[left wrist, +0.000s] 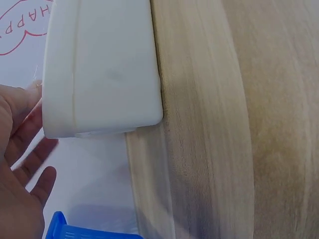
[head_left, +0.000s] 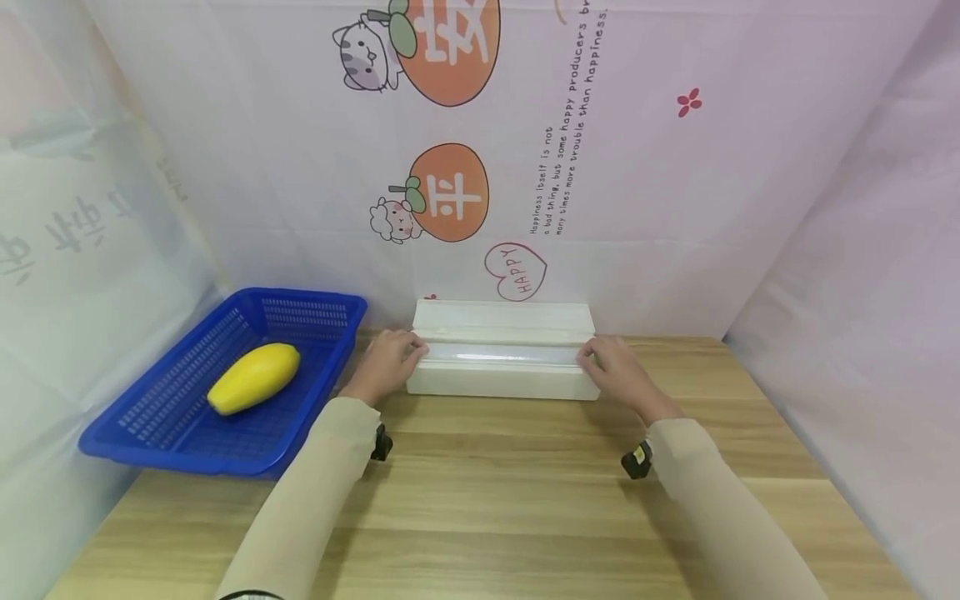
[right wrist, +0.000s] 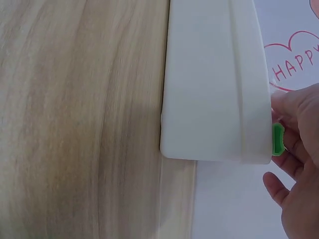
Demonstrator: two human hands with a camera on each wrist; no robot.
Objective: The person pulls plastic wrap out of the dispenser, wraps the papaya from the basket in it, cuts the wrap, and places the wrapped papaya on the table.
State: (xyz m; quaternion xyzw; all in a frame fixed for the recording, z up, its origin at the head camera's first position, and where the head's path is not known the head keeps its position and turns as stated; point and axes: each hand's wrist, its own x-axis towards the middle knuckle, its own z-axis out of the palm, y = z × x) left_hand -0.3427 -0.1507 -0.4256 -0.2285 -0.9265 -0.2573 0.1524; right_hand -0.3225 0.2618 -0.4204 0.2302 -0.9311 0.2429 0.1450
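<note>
A long white cling film dispenser [head_left: 502, 380] sits at the back of the wooden table, its lid [head_left: 502, 315] raised. Inside it shows a strip of shiny clear film [head_left: 502, 354]. My left hand [head_left: 390, 360] is at the dispenser's left end, thumb and index finger pinching the film's corner; in the left wrist view the hand [left wrist: 22, 144] is partly hidden behind the box. At the right end my right hand [head_left: 615, 367] pinches the other corner of the film. A small green piece [right wrist: 278, 140] shows beside the right fingers at the box's end.
To the left stands a blue plastic basket [head_left: 198, 460] with a yellow, papaya-like fruit [head_left: 255, 379] in it. The wooden table [head_left: 495, 508] stretches in front of the dispenser. A printed white cloth [head_left: 637, 192] hangs behind, with more cloth at both sides.
</note>
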